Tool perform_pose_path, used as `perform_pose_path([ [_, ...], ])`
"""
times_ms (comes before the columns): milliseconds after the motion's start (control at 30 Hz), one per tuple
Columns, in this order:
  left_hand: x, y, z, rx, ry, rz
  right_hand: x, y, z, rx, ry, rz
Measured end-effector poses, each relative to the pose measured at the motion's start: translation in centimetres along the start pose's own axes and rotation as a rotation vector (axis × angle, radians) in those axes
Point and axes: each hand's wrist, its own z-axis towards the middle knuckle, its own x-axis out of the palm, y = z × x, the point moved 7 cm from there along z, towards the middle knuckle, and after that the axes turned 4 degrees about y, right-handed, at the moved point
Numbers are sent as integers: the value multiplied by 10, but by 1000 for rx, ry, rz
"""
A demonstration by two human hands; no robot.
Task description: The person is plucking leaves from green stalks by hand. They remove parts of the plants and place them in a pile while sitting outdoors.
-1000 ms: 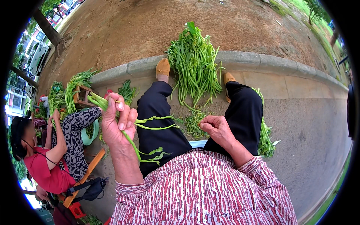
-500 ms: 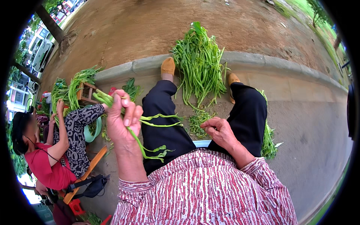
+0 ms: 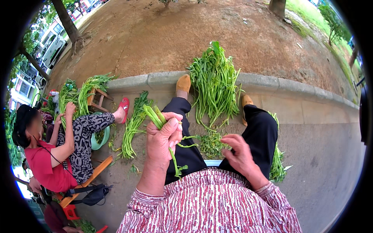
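Observation:
My left hand (image 3: 165,136) is wrapped round a few water spinach stems (image 3: 154,116). Their thick ends stick up above the thumb, while thin leafy ends trail below the fist. To its right, my right hand (image 3: 240,152) hovers with fingers apart and slightly blurred, holding nothing that I can see. Beneath and beside it lies a heap of loose leaves and trimmings (image 3: 211,145) on the pavement between my legs. Further out, a big pile of water spinach (image 3: 215,83) rests between my shoes, its top leaning over the kerb.
A long bunch of greens (image 3: 134,130) lies left of my leg; more greens (image 3: 276,167) lie by my right thigh. At the left a person in a red shirt (image 3: 50,165) handles greens beside a wooden stool (image 3: 101,101) and a green basin (image 3: 105,141). The kerb (image 3: 260,80) crosses ahead.
My left hand has moved right and slightly down with the stems, closer to my right hand. The right hand's fingers have spread from a closer pinch. The whole view has shifted downward.

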Motion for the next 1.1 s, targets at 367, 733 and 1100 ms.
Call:
perform_pose_path([
  [367, 3, 12, 2, -34, 24, -104, -49, -45, -174, 240, -239, -130],
  [733, 14, 23, -1, -100, 96, 1, -57, -20, -136, 64, -162, -290],
  [1100, 32, 37, -23, -145, 256, 343, -47, 88, -13, -230, -100, 20],
])
